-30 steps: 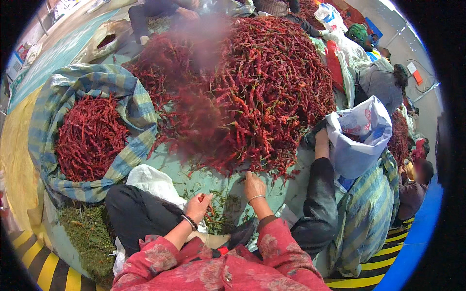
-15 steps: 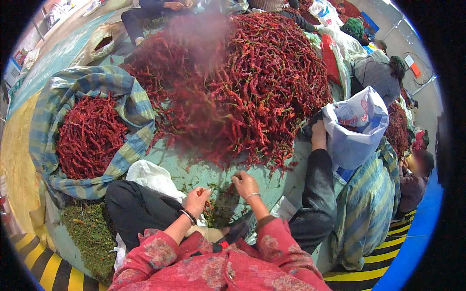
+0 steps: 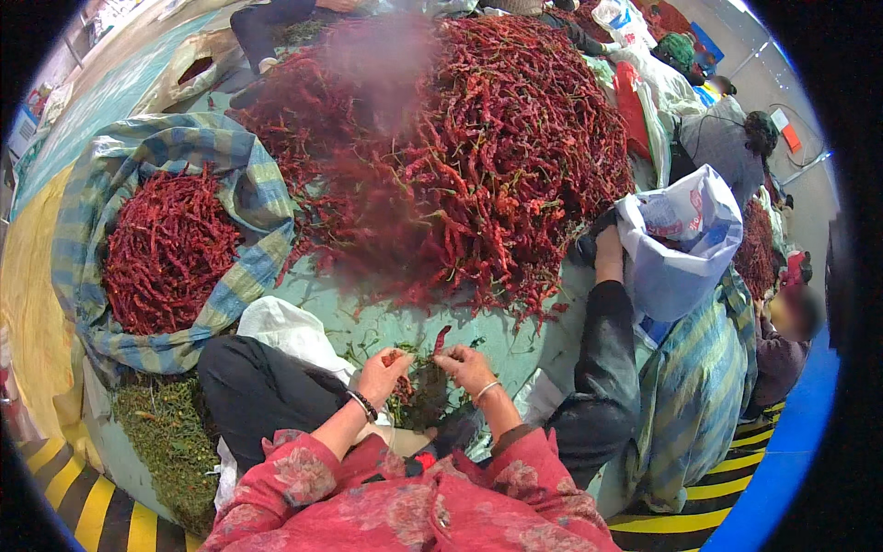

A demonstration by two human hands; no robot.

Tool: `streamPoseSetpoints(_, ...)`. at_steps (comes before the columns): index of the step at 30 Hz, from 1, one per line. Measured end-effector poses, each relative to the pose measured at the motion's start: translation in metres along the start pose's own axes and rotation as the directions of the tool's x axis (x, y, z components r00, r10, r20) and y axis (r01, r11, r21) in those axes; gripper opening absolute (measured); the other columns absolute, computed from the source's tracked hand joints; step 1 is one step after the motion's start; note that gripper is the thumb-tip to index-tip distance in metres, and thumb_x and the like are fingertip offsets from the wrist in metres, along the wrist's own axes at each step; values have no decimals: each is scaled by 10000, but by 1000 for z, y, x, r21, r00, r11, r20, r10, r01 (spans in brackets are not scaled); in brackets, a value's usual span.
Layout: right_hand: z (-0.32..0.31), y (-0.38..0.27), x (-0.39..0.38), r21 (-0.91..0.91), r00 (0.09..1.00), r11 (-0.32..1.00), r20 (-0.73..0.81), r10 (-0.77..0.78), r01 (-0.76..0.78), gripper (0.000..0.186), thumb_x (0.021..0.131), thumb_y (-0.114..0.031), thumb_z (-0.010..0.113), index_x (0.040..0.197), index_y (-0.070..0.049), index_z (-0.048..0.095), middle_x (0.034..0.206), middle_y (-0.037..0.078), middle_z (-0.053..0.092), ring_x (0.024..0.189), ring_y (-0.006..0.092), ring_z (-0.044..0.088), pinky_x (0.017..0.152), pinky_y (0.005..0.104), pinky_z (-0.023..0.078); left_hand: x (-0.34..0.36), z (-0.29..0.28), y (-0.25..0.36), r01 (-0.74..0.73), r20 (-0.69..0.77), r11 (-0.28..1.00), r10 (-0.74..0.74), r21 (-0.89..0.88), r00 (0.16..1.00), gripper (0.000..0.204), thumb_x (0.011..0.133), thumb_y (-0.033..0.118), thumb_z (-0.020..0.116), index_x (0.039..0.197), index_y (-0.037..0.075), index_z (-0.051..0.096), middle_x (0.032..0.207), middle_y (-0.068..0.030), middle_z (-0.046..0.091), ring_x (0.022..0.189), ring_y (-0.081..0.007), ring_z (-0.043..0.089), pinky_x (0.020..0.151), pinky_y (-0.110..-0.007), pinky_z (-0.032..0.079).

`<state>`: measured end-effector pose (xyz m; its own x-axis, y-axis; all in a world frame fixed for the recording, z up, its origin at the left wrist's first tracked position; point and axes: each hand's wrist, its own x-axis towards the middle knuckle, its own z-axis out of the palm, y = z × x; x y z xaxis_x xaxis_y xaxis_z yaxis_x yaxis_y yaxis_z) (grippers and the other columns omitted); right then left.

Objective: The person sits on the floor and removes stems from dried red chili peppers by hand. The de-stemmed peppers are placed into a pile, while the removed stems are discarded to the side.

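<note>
Right hand (image 3: 469,370), fingers clamped on 1 red chili (image 3: 441,340), near side of the chili heap (image 3: 538,175)! Left hand (image 3: 378,379) has its fingers curled round reddish pieces (image 3: 392,357), hard to make out. White bag (image 3: 676,290) at right carries red print (image 3: 695,212); blur veils the heap's far middle.

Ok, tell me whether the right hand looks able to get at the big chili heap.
Likely yes: mostly open green floor separates the right hand from the big chili heap, though that hand holds a red chili.
</note>
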<state>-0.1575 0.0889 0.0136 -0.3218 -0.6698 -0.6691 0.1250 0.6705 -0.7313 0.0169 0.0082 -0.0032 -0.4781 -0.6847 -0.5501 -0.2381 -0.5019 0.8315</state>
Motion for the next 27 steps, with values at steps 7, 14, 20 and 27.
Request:
streamPoseSetpoints(7,39,15,-26,-258,958,928,170,-231,270,168,846,-165,574,886,-39,470,697,72,576,563,147,557,480,307,432,-2,-2,-3,-136,120,975,116,177,986,220,812,203,630,904,11,572,757,-48,599,658,-103,552,577,-275,449)
streamPoseSetpoints(14,46,30,-26,-338,960,900,40,-277,274,193,769,-115,590,917,-59,480,809,201,603,786,405,579,646,462,444,-31,2,4,-666,393,577,539,473,746,144,790,118,627,871,41,535,766,-128,558,697,-293,563,614,-347,446)
streamPoseSetpoints(20,38,14,-43,-348,908,839,129,-399,418,140,809,-119,565,917,-61,498,794,196,592,765,398,577,619,418,452,-33,10,13,-309,200,943,281,125,939,145,827,133,610,877,34,518,711,-61,564,598,-141,545,542,-282,437)
streamPoseSetpoints(27,35,-42,-97,95,665,933,677,-315,346,116,885,-158,518,904,-44,519,668,21,545,608,107,521,550,283,434,-10,5,3,136,-108,967,-162,-217,981,157,859,178,578,899,42,511,724,-51,579,556,-99,528,475,-246,450)
